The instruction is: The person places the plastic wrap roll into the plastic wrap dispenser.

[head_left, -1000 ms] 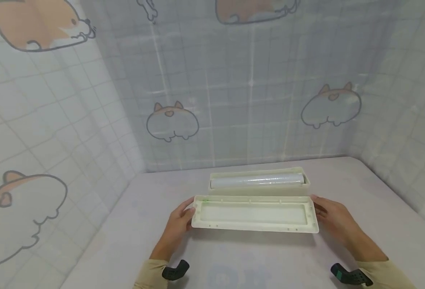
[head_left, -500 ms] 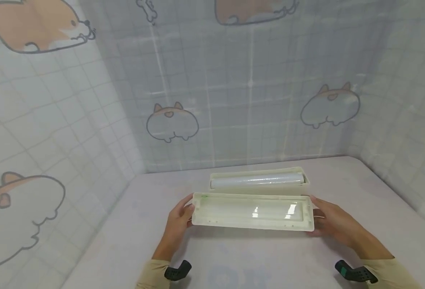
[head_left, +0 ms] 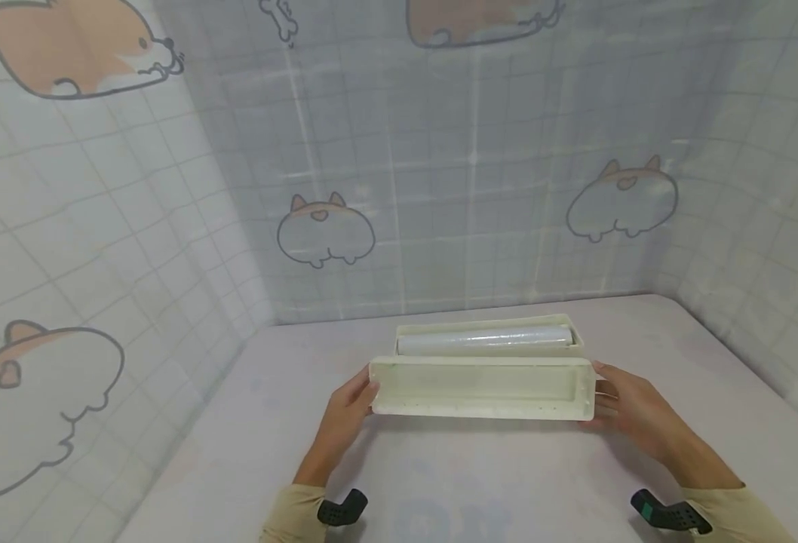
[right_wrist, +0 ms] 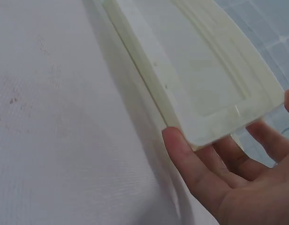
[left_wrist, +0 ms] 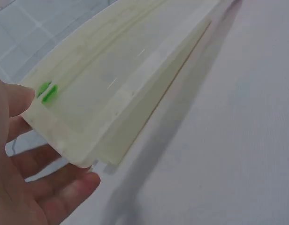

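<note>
A long cream plastic lid (head_left: 483, 388) is raised off the table and tilted, its recessed underside facing me. My left hand (head_left: 345, 415) grips its left end; in the left wrist view the thumb lies near small green marks (left_wrist: 49, 93) on the lid, with the other fingers under the edge. At the right end my right hand (head_left: 636, 415) holds the lid, fingertips beneath its corner (right_wrist: 193, 136). Directly behind stands a matching long box (head_left: 412, 329), with a shiny roll of cling film (head_left: 487, 339) lying inside. The lid hides the box's front wall in the head view.
The pale table (head_left: 480, 483) stretches around the box on all sides. Cloth with a grid and cartoon dogs (head_left: 467, 151) hangs behind and at both sides. A black strap piece (head_left: 670, 511) sits at each wrist.
Both hands have moved the lid slightly away from me, closer to the box, and changed its tilt. The box and the roll have stayed in place.
</note>
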`<action>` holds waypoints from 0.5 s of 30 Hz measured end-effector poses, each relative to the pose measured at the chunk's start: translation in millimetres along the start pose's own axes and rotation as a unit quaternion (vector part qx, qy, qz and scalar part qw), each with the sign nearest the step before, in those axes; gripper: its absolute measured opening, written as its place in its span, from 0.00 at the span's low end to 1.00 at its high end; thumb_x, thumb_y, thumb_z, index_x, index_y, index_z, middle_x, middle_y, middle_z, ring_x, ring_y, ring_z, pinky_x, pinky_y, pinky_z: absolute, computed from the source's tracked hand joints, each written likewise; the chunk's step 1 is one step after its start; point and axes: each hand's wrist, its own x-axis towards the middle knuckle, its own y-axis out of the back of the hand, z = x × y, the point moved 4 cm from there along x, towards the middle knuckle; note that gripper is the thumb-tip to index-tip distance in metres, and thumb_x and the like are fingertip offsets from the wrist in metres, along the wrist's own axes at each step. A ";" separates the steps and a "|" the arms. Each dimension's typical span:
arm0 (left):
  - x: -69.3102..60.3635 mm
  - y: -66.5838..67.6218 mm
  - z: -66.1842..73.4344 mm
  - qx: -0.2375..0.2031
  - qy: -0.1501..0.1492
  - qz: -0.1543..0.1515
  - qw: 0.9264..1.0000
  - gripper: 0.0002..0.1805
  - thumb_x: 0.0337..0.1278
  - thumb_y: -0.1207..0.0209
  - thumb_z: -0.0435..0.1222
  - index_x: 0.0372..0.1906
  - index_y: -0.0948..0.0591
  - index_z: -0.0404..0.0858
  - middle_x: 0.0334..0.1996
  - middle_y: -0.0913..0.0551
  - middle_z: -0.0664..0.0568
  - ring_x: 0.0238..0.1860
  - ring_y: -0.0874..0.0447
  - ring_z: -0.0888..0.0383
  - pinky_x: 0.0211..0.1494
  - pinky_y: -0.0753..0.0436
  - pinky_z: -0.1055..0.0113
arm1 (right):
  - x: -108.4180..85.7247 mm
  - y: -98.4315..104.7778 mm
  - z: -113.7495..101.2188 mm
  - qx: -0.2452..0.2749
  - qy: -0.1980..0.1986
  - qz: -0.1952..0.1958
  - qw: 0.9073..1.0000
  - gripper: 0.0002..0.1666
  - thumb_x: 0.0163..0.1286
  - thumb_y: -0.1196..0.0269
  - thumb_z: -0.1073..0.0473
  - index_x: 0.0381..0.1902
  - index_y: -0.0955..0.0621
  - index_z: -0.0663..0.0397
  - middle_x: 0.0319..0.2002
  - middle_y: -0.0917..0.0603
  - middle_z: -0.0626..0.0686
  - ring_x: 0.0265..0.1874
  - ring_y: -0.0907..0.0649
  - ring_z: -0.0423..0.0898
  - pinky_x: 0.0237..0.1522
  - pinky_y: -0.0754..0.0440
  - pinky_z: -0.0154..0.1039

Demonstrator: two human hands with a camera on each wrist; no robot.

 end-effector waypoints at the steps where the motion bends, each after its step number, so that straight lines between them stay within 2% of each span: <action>1: 0.4 -0.8 1.2 0.015 0.005 0.003 1.000 0.32 0.74 0.45 0.48 0.75 0.33 0.40 0.69 0.28 0.45 0.58 0.20 0.50 0.52 0.16 0.59 | 0.1 1.3 -1.4 -0.005 0.005 0.003 1.000 0.52 0.77 0.56 0.30 0.78 0.51 0.65 0.73 0.44 0.73 0.65 0.28 0.60 0.52 0.17 0.54; 3: 1.0 -2.5 3.6 0.039 0.019 0.007 0.999 0.33 0.73 0.45 0.51 0.75 0.33 0.41 0.69 0.28 0.44 0.57 0.19 0.49 0.52 0.16 0.57 | -0.8 4.0 -4.7 -0.020 0.016 0.007 1.000 0.51 0.77 0.56 0.30 0.77 0.49 0.66 0.72 0.42 0.73 0.67 0.31 0.62 0.52 0.17 0.52; 6: 1.4 -4.5 5.5 0.050 0.041 0.000 0.998 0.34 0.73 0.47 0.54 0.75 0.33 0.41 0.68 0.27 0.43 0.56 0.19 0.48 0.54 0.16 0.55 | -3.0 7.1 -10.6 -0.040 0.037 0.011 0.998 0.51 0.77 0.57 0.30 0.77 0.48 0.68 0.72 0.41 0.73 0.69 0.34 0.66 0.53 0.17 0.52; 11: 2.1 -4.7 6.4 -0.005 0.054 -0.026 0.998 0.38 0.73 0.49 0.57 0.75 0.34 0.37 0.65 0.25 0.38 0.56 0.18 0.44 0.55 0.17 0.54 | -4.6 8.7 -17.5 -0.060 0.066 0.019 0.996 0.52 0.76 0.57 0.29 0.77 0.47 0.68 0.73 0.41 0.72 0.71 0.38 0.68 0.56 0.19 0.52; 15: 4.0 -5.6 9.5 -0.039 0.045 -0.034 0.998 0.37 0.73 0.50 0.57 0.74 0.34 0.35 0.61 0.23 0.37 0.56 0.18 0.44 0.54 0.16 0.55 | -5.0 9.6 -21.1 -0.083 0.090 0.032 0.992 0.51 0.77 0.58 0.29 0.77 0.47 0.66 0.72 0.39 0.69 0.68 0.34 0.64 0.54 0.18 0.43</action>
